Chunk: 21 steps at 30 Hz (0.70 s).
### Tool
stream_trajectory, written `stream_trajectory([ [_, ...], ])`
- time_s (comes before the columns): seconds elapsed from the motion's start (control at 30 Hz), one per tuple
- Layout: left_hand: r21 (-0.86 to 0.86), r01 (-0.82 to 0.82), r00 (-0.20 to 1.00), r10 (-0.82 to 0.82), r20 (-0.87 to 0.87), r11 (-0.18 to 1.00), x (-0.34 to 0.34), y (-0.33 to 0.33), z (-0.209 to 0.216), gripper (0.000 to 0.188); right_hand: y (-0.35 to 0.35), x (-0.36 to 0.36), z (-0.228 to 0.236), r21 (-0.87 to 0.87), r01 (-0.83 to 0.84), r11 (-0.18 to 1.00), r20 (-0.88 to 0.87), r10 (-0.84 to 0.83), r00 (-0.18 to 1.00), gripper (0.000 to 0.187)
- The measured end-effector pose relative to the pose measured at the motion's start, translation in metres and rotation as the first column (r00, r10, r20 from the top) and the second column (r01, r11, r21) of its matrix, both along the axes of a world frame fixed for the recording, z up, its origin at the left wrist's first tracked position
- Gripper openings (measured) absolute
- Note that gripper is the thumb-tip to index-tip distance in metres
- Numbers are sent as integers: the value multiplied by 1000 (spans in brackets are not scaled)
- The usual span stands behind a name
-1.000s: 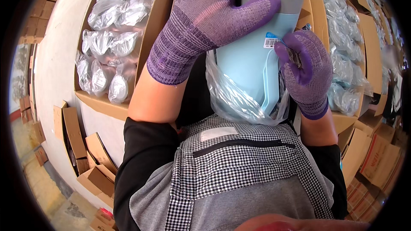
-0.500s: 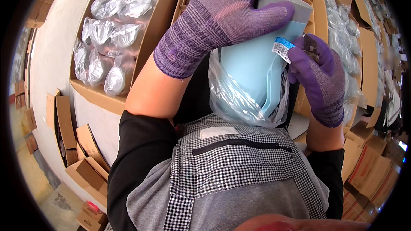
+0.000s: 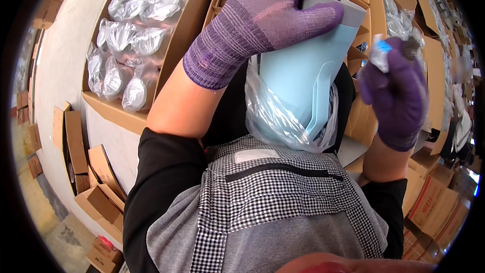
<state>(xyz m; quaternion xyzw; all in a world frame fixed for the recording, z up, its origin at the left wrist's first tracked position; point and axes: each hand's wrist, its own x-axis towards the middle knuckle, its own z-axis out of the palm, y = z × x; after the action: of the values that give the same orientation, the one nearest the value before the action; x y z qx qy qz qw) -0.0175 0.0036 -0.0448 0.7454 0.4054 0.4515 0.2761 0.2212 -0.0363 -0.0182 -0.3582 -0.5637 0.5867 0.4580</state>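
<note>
My left hand (image 3: pixel 275 17), in a purple knit glove, grips the top of a stack of pale blue plastic pieces (image 3: pixel 298 78). The stack's lower end sits in a crumpled clear plastic bag (image 3: pixel 275 124) held against my chest. My right hand (image 3: pixel 396 88), also gloved in purple, is off to the right of the stack. Its fingertips pinch a small crumpled sticker (image 3: pixel 379 50) with a blue patch, apart from the stack.
A cardboard box (image 3: pixel 113 108) at the left holds several clear-bagged parts (image 3: pixel 131 65). More open cartons (image 3: pixel 384 5) with bagged items stand behind and to the right. Flattened cartons (image 3: pixel 88 169) lean below the bench at lower left. Stacked boxes (image 3: pixel 437 210) sit at lower right.
My right hand has pulled away to the right from the blue stack, taking the small sticker with it. My left hand keeps its grip on the stack's top.
</note>
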Motion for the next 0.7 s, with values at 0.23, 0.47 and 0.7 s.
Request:
stream_trajectory([
  [0.23,22,-64,998,64,12,998,6,-14,9,38,183,141,-89,196,-164,967,564,25,826,39],
  [0.47,114,-30,999,33,-25,993,7,-2,3,40,307,188,-251,-277,-218,936,909,182,-376,35],
  [0.7,83,-67,998,67,2,994,8,-1,-6,48,291,128,-257,-193,-136,972,680,33,-732,25],
])
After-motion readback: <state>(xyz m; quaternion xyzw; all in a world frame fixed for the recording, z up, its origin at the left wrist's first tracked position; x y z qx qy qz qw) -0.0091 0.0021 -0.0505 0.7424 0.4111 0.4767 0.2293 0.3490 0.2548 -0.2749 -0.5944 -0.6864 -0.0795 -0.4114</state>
